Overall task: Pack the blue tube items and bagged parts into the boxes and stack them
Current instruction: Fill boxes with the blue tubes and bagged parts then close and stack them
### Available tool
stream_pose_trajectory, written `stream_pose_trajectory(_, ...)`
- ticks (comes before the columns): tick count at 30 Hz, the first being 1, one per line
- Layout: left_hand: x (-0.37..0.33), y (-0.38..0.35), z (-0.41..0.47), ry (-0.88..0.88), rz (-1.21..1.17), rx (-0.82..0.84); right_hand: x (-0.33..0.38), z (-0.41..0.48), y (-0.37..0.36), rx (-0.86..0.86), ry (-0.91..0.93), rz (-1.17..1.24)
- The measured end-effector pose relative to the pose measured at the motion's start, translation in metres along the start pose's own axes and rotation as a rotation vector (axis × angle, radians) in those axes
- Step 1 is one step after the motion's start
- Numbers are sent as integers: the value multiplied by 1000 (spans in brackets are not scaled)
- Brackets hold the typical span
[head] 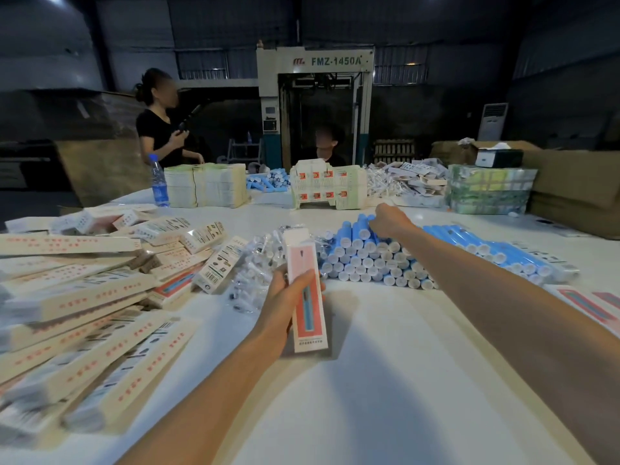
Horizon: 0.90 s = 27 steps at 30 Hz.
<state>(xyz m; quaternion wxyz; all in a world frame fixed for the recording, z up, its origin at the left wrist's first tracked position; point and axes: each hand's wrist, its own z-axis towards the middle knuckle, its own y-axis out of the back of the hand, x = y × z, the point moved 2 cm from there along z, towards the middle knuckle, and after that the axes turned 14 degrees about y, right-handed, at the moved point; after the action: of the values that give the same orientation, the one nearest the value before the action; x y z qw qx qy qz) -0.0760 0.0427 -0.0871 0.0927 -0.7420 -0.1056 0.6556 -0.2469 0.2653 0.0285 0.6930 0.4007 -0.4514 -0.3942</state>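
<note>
A white table (385,380) fills the lower frame in a dim warehouse, with a grey machine (315,62) at upper centre. Cream packed boxes (84,297) lie heaped at left. At centre right, blue tubes (365,260) with white caps lie stacked, and clear bagged parts (258,263) are piled just left of them. The left hand (281,303) grasps a slim pink-and-white box (307,297), tilted slightly from upright. The right hand (389,221) curls onto the topmost tubes; whether it grips one cannot be told.
</note>
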Motion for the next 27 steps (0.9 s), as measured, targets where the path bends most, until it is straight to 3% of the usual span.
stream_pose_trajectory(5,1,-6,-7,-34,152,34,3,-2,-2,18,-77,-22)
stream_pose_trajectory(9,-6,-8,-13,-102,172,60,-1,-21,3,-177,-118,60)
stream_pose_trajectory(12,-8,-9,-14,-156,222,24,-2,-47,11,-411,-84,371)
stream_pose_trajectory(17,-8,-13,-17,-190,203,24,23,-99,23,-523,95,928)
stream_pose_trajectory(20,-11,-17,-22,-212,185,28,50,-119,36,-552,320,1156)
stream_pose_trajectory(23,-12,-20,-27,-222,174,31,74,-128,45,-540,454,1204)
stream_pose_trajectory(27,-12,-22,-30,-239,162,39,95,-129,41,-498,514,1046)
